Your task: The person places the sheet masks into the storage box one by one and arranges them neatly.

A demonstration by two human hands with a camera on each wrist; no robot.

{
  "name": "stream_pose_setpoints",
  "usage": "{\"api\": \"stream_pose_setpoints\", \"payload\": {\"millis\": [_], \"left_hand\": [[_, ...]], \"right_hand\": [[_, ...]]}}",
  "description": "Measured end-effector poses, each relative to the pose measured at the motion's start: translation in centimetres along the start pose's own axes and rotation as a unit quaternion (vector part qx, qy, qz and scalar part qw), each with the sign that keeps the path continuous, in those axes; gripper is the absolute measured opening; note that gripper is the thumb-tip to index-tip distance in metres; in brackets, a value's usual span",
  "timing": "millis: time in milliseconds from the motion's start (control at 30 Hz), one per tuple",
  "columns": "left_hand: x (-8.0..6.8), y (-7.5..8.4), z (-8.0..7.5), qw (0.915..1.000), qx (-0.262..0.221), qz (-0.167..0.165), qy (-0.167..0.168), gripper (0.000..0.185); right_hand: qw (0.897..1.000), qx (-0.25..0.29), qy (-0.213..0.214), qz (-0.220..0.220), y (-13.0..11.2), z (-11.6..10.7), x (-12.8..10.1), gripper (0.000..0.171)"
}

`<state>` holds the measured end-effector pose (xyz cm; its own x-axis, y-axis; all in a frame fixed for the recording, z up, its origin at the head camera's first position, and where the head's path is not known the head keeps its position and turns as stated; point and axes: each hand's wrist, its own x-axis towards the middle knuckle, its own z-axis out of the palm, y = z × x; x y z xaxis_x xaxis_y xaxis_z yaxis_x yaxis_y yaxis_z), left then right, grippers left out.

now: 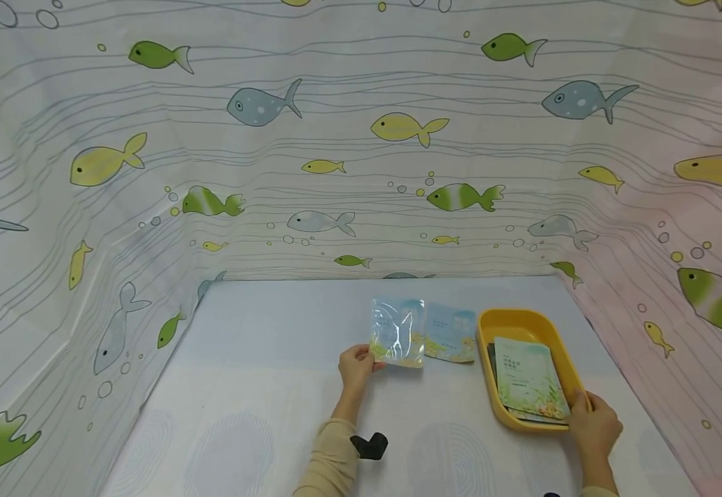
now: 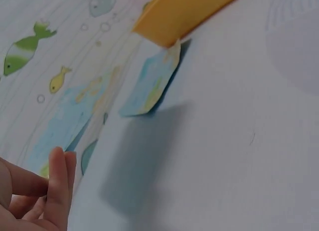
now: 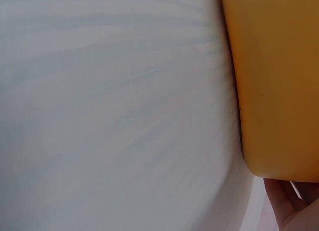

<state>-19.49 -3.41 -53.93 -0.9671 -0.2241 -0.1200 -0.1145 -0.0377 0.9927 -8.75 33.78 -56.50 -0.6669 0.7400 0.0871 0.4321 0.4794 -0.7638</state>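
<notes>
My left hand [image 1: 356,367] pinches a glossy blue packet [image 1: 397,333] at its lower left corner. The left wrist view shows this packet [image 2: 72,121] raised above the table, with a shadow beneath. To its right a similar blue packet [image 1: 450,334] lies on the table, its edge curled up in the left wrist view. Farther right is a yellow plastic tray [image 1: 569,355] holding a stack of packets, a light green floral one [image 1: 530,376] on top. My right hand [image 1: 596,424] grips the tray's near right corner; some of its fingers are hidden.
A white cloth with pale round patterns covers the table [image 1: 261,400]. Fish-printed sheets [image 1: 336,193] rise as walls at the back and both sides. A black strap piece [image 1: 370,446] sits at the left wrist.
</notes>
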Motion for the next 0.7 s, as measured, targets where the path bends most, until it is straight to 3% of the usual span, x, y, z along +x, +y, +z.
{"api": "stream_pose_setpoints", "payload": {"millis": [333,700], "left_hand": [[-2.4,0.7,4.3,0.9976,-0.030,0.018,-0.060,0.018],[-4.3,1.0,8.9,0.9938,-0.016,0.048,-0.099,0.016]], "right_hand": [[1.000,0.000,0.012,-0.019,-0.2,-0.3,-0.2,0.036],[1.000,0.011,-0.003,0.019,-0.1,0.1,0.1,0.040]]}}
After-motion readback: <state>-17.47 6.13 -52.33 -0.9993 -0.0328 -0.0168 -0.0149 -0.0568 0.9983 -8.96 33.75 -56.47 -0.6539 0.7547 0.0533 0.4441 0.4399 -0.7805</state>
